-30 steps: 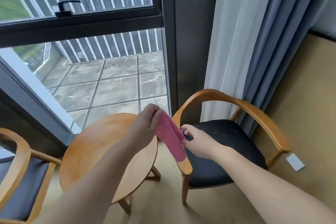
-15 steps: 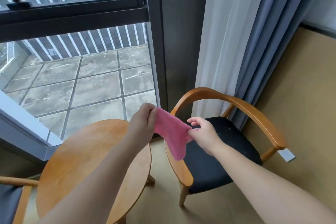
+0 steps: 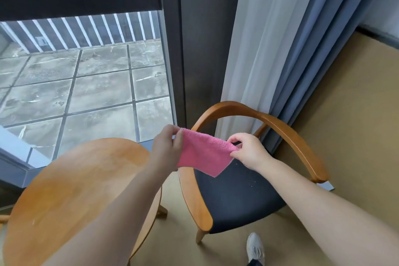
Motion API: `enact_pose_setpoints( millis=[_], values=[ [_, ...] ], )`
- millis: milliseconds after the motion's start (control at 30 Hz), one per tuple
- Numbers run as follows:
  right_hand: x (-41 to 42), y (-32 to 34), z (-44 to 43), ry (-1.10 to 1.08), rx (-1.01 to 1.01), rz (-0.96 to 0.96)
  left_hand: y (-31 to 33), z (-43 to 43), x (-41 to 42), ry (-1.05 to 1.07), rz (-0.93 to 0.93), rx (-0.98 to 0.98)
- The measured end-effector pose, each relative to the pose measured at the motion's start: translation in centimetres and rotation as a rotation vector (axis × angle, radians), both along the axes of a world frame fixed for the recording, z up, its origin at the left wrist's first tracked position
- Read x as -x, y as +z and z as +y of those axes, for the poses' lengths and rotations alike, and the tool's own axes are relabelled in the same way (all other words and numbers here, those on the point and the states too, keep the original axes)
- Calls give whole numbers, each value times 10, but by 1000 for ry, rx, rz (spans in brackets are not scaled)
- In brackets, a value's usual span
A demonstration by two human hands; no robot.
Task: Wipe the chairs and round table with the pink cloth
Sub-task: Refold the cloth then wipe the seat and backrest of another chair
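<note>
Two hands hold the pink cloth (image 3: 204, 154) taut at mid-frame, in the air above the gap between table and chair. The left hand (image 3: 167, 147) pinches the cloth's left edge between thumb and curled fingers. The right hand (image 3: 248, 150) pinches the right corner the same way. We note a nubby terry pile on the cloth. Its lower corner hangs to a point in front of the seat.

We record one chair (image 3: 287, 134) at centre right, with a single bent band of glossy honey-coloured wood serving as both back and arms. Its seat pad (image 3: 237, 196) is dark, matte fabric flecked with pale specks. The right forearm covers part of the pad's right side, and only one front leg shows.

The round table (image 3: 75, 190) at lower left has a smooth orange-brown wooden top with faint pale marks. The left forearm crosses its right side, and the frame edge cuts its near rim.

Behind the chair hang a sheer white curtain (image 3: 259, 39) and a pleated blue-grey curtain (image 3: 313, 39). A dark window frame (image 3: 82, 4) fills the upper left, with stained grey paving tiles (image 3: 97, 93) and a slatted railing (image 3: 86, 30) beyond the glass.

A grey laced shoe (image 3: 255, 247) shows at the bottom edge, partly cut off. We cannot identify the small pale object (image 3: 327, 185) below the end of the chair's right arm.
</note>
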State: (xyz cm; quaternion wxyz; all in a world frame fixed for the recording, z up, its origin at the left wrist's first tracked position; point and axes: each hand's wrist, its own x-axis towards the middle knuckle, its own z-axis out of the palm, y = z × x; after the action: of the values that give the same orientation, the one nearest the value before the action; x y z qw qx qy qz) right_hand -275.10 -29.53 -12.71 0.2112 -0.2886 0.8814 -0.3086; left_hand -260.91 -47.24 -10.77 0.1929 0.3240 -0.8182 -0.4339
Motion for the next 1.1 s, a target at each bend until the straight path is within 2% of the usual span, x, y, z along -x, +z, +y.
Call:
enact_pose_setpoints(
  millis=[133, 333, 533, 633, 867, 1000, 1100],
  values=[
    [50, -18, 0, 74, -87, 27, -22, 10, 30, 57, 17, -135],
    [137, -57, -9, 115, -67, -101, -69, 36, 89, 183, -123, -126],
    [200, -111, -20, 159, -157, -189, -140, 63, 138, 328, -278, -130],
    [219, -139, -23, 223, -206, -228, -170, 74, 155, 398, -319, -297],
    [237, -206, -50, 267, -254, -185, -232, 75, 173, 535, -357, -424],
    [241, -237, -87, 346, -262, -125, -257, 68, 175, 555, -408, -467],
    [242, -249, -100, 404, -300, -95, -265, 66, 167, 488, -503, -419]
  ],
)
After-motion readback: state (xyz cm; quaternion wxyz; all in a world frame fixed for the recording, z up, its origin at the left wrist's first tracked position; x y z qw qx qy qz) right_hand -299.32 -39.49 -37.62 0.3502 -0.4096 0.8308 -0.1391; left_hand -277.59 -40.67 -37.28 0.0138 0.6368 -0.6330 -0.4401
